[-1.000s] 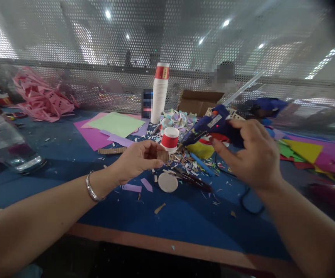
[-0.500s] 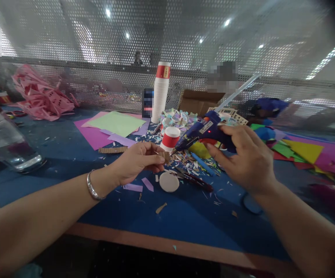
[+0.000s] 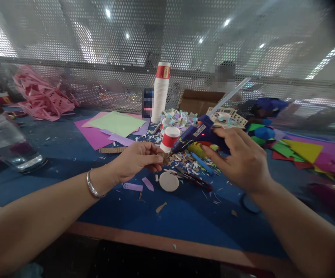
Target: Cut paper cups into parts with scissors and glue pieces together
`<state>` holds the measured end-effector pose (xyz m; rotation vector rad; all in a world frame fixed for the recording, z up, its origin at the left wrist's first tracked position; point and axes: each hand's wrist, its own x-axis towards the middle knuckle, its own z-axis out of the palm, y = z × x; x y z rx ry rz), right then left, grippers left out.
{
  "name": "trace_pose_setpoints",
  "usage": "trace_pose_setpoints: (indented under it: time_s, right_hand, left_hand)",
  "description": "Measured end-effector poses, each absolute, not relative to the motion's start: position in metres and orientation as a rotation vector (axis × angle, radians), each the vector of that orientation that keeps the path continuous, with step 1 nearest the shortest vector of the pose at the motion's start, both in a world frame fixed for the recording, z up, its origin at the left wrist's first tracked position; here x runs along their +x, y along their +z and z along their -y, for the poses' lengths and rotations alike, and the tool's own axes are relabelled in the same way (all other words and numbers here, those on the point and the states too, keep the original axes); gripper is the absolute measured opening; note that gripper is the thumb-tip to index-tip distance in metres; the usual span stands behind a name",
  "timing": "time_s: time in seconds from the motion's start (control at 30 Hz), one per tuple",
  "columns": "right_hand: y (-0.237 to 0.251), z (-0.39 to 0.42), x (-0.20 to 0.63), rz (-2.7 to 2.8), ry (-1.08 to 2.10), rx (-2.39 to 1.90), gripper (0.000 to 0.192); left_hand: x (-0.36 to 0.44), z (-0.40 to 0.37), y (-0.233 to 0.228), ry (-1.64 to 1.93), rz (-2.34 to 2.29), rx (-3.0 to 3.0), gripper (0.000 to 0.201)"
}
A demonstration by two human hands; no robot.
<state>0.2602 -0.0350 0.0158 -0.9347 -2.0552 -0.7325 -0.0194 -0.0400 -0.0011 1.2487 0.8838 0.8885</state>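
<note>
My left hand (image 3: 137, 160) pinches a small brown cardboard piece (image 3: 164, 157) above the blue table (image 3: 161, 216). A silver bangle sits on that wrist. My right hand (image 3: 238, 158) grips a blue hot glue gun (image 3: 198, 133) with a clear glue stick poking out of its back. The gun's nozzle points left and down and meets the edge of the cardboard piece. Just below the hands lie a round cardboard disc (image 3: 169, 181) and dark-handled scissors (image 3: 195, 179). A red-and-white paper cup (image 3: 170, 139) stands upside down right behind the nozzle.
A tall stack of paper cups (image 3: 160, 92), a cardboard box (image 3: 199, 101), green and purple paper sheets (image 3: 114, 125), coloured sheets (image 3: 306, 152) at right, pink scraps (image 3: 41, 96) at far left, a clear bottle (image 3: 7, 143). Paper scraps litter the middle. A perforated metal screen stands behind.
My right hand brought the glue gun down and to the left until its nozzle reached the cardboard piece. My left hand stayed almost still.
</note>
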Motion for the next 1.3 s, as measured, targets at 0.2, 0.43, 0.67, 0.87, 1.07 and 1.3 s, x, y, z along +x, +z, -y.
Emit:
trace_pose_setpoints:
  time_s: [0.2,0.43,0.67,0.87,1.07,1.3]
  right_hand:
    - [0.0153,0.0345,0.2597,2.072,-0.73,-0.92,0.03]
    - [0.0158,0.0358,0.259,2.07,-0.767,-0.899,0.028]
    - [0.0203,0.0379,0.2567,2.079,-0.826,-0.864,0.024]
    - [0.0206,0.0377,0.2559,2.076,-0.815,-0.854,0.024]
    - [0.0205,0.038,0.2561,2.067,-0.83,-0.864,0.023]
    - [0.0207,0.0399,0.2558,2.062,-0.833,-0.852,0.022]
  left_hand:
    - [-0.0189,0.0407,0.0003,0.88,-0.904,1.248,0.02]
    - [-0.0187,0.041,0.0004,0.867,-0.927,1.245,0.02]
    - [-0.018,0.0403,0.0003,0.86,-0.946,1.244,0.018]
    - [-0.0164,0.0408,0.0006,0.882,-0.961,1.235,0.015]
    - [-0.0156,0.041,0.0019,0.892,-0.966,1.244,0.014]
    - [-0.016,0.0428,0.0025,0.91,-0.958,1.243,0.012]
